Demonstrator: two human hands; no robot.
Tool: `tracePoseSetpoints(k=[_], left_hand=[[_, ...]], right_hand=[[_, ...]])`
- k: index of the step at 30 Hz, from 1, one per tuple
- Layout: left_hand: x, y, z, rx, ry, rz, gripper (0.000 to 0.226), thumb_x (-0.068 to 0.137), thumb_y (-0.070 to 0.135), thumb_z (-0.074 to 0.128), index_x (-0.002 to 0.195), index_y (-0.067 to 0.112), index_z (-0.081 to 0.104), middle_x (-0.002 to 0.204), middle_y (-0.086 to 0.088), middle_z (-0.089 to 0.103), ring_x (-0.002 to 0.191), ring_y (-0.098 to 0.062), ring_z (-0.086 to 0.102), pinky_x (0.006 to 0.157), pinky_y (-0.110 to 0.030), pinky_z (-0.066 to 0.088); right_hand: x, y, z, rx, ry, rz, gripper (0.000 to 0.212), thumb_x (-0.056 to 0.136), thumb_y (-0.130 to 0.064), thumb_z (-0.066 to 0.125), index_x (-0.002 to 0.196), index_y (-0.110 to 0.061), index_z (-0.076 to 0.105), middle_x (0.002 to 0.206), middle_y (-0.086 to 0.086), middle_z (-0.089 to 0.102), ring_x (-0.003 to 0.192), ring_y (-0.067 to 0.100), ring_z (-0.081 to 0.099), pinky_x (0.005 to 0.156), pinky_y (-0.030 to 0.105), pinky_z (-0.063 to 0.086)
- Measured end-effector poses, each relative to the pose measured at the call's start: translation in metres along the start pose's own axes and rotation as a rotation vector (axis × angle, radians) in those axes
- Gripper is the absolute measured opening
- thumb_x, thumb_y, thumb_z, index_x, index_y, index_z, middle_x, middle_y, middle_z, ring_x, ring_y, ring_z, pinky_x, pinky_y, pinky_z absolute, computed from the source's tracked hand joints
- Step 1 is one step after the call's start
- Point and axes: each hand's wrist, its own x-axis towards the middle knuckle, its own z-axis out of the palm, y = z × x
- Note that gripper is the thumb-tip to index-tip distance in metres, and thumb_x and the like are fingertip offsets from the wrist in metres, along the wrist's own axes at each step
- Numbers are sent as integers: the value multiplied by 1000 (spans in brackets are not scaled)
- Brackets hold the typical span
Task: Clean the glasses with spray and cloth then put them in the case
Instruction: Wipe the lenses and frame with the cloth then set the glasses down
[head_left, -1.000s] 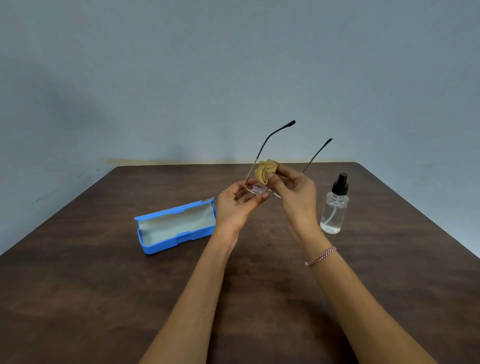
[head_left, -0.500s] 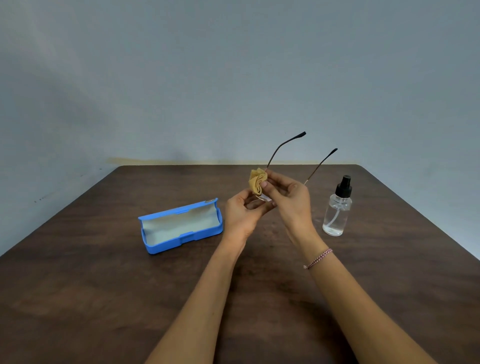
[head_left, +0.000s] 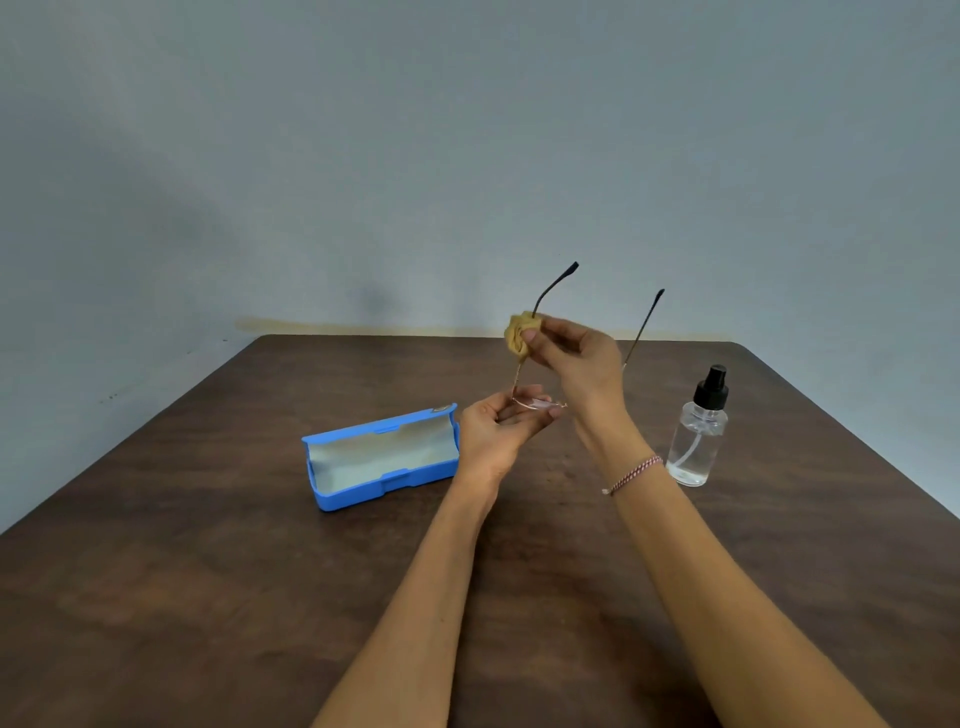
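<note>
The right hand (head_left: 576, 364) pinches a bunched yellow cloth (head_left: 521, 334) around one arm of the glasses (head_left: 537, 401), partway up it, while the left hand (head_left: 496, 434) grips the lens front from below, both glasses arms pointing up above the table (head_left: 208, 571). Just left of the left hand an open blue case (head_left: 382, 457) lies on the table, and right of the right wrist, which wears a braided bracelet (head_left: 631, 475), stands a clear spray bottle (head_left: 698, 428).
</note>
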Motion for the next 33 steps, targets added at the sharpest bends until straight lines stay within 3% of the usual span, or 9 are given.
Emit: tracePoseSetpoints(k=[4,10,15,21,25,28,30,33], left_hand=[[1,-1,-1,12,-4,-29,27,72,12,79,97,16,71,90,1,75,90,-5,69,88,-26,53],[2,-1,-3,49,-9,-42,13,79,10,72,86,21,70,86,3,74,93,-9,68,93,-34,52],[0,0,-2,104,-21,-55,10,82,13,69,88,20,68,86,5,72,92,-5,66,94,-32,51],[2,0,-4,44,-107,-76,20,81,10,70,98,19,67,95,0,73,100,-11,66,94,-32,51],[3,-3,-5,-49,-131,-107,31,76,10,74,106,16,67,97,-1,74,102,-13,67,92,-33,52],[4,-3,-4,-56,-118,-121,28,76,10,74,103,16,67,96,-1,75,100,-13,67,90,-32,53],[4,-3,-4,-33,-111,-120,26,77,10,73,102,14,66,94,-1,75,99,-13,68,89,-30,54],[3,-4,-4,-19,-135,-117,22,78,11,72,99,14,67,92,-1,75,97,-12,68,89,-29,53]], right_hand=[[6,11,-1,-89,-4,-8,15,81,-11,71,96,-15,70,88,2,72,87,13,69,85,29,55],[-5,29,0,-187,-69,42,21,80,-11,73,100,-6,69,90,9,73,80,16,70,74,30,58],[-6,26,-6,-321,-188,-10,21,80,-12,73,100,-10,70,83,-5,69,80,2,66,73,14,54],[-4,25,-9,-300,-124,-23,14,78,-12,74,91,-16,71,78,-7,69,74,1,66,67,13,54],[-4,22,-13,-277,-91,2,10,79,-16,74,87,-21,69,80,-4,71,68,7,69,56,22,56],[-5,21,-13,-264,-87,14,9,80,-16,73,88,-20,69,78,-3,71,64,8,69,46,17,50],[-4,22,-12,-260,-96,21,11,80,-14,73,90,-17,70,82,0,71,69,10,70,51,16,52],[-3,25,-12,-229,-121,67,14,79,-11,73,93,-15,70,90,7,73,78,13,70,67,24,58]])
